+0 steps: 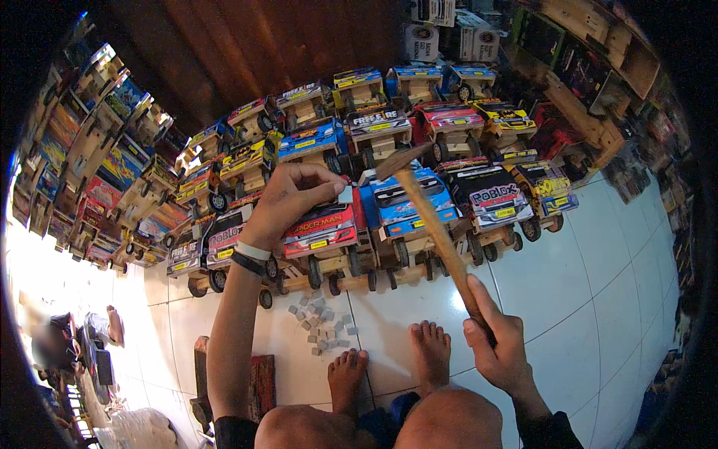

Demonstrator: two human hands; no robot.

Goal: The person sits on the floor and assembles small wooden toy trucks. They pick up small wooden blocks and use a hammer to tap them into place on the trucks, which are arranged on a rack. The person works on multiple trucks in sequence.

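At the bottom of the frame the person's bare knees and two bare feet [389,363] rest on a white tiled floor [598,269]. Low and right of centre, the right hand [499,348] is closed around the lower end of a wooden hammer [434,224]; the handle slants up and left, and the head sits at the upper centre, just over the toy trucks. A dark sleeve covers that wrist.

Just left of the feet lies a loose heap of small grey blocks [323,325], on the floor and near the front wheels of the trucks. Further left, a wooden piece [258,382] lies beside the left forearm.

The left arm rises from the lower edge, with a white band and a dark band at the wrist. The left hand [288,198] is curled, fingertips pinched on a small grey block [345,194] held against the top of a red truck [321,228]. Beside it, right, stands a blue truck [407,198].

Beyond, rows of painted wooden toy trucks [359,127] fill the middle and upper left. Cardboard boxes [449,34] sit at the top.
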